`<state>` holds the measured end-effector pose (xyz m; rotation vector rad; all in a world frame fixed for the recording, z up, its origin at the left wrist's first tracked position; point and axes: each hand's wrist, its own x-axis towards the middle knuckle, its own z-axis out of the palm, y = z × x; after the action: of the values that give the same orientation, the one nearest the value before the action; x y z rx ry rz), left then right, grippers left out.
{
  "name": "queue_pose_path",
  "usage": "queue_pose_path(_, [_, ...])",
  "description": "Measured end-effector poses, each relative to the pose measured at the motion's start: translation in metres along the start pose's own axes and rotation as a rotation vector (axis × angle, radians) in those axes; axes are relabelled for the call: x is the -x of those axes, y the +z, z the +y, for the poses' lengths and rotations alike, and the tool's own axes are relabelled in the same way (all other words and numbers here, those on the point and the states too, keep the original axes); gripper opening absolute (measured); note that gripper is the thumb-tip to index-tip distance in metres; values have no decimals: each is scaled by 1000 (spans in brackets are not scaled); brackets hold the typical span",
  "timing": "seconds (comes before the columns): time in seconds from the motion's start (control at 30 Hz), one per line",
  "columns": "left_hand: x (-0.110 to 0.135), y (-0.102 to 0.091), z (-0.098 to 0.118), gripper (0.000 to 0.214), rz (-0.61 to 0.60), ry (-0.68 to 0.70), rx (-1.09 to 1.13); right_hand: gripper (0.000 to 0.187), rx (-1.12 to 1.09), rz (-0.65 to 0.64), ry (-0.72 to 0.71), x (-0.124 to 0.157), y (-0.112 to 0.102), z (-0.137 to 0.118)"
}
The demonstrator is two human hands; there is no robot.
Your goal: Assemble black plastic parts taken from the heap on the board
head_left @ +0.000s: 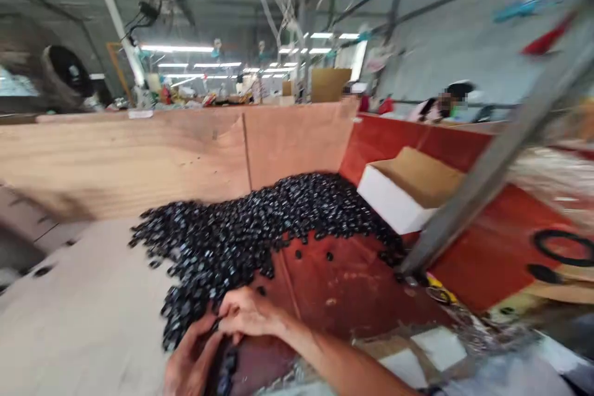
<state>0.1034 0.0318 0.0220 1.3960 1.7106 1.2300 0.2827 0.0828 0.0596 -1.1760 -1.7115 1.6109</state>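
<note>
A large heap of small, shiny black pieces [241,229] spreads over the work surface; their exact kind is too small to tell. At its near edge my left hand [192,352] and my right hand [250,315] come together, fingertips almost touching. Between them shows a small black piece [215,324], pinched by the fingers of both hands. My right fingers are curled, partly hiding it. Just below the hands, a short row of black pieces [227,371] lies close to my left thumb.
Wooden boards [185,154] wall off the back, a red panel [487,241] the right. A white cardboard box [390,198] leans there behind a slanted metal post [492,167]. White cards [439,346] and plastic lie front right. A person [440,105] is beyond the panel.
</note>
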Motion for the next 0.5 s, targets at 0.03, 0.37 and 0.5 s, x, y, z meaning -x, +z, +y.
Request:
queue_pose_path(0.03, [2,-4,-4,41,-63,37,29,13,38,48,-21,1,5,0])
queue_pose_path(0.37, [21,-4,15,16,-134,173,-182,13,215,147,-44,14,-41,-2])
queue_pose_path(0.5, [22,-4,15,23,-185,226,-319,6,315,232,-95,15,-69,-2])
